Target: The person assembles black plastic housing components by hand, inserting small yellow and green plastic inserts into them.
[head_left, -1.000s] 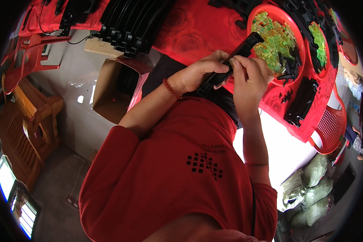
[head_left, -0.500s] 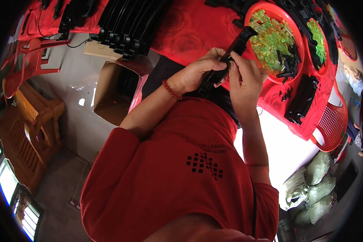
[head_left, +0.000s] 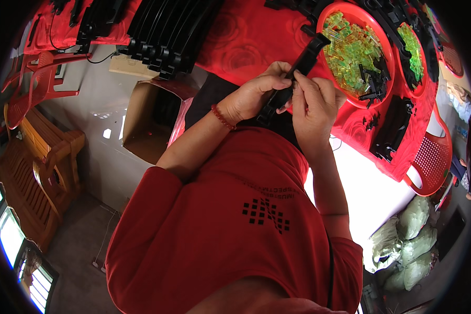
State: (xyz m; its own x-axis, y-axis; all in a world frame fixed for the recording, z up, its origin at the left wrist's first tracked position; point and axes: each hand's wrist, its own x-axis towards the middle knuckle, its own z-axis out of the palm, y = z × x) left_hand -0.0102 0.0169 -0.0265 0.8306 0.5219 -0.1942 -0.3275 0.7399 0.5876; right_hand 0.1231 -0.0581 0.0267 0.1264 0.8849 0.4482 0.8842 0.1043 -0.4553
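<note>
A long black plastic part (head_left: 304, 64) with a hooked far end slants up and to the right in front of my body. My left hand (head_left: 261, 89) is closed around its middle, thumb on top. From the other side my right hand (head_left: 315, 104) presses its thumb and index fingertips against the part; whether a small piece sits between them I cannot make out. Just right of the part, a red basket (head_left: 388, 49) holds many small yellow-green translucent pieces (head_left: 350, 49) and several small black pieces (head_left: 372, 83).
Long black parts (head_left: 167, 36) lie in a row on the red tablecloth (head_left: 230, 47). A second red basket (head_left: 423, 86) stands farther right. An open cardboard box (head_left: 136, 120) is at my left, red chairs (head_left: 434, 157) stand around, and pale sacks (head_left: 413, 240) lie at lower right.
My right hand has shifted slightly left, its fingertips moving along the black part. The part's far end has moved slightly left; my left hand keeps its hold.
</note>
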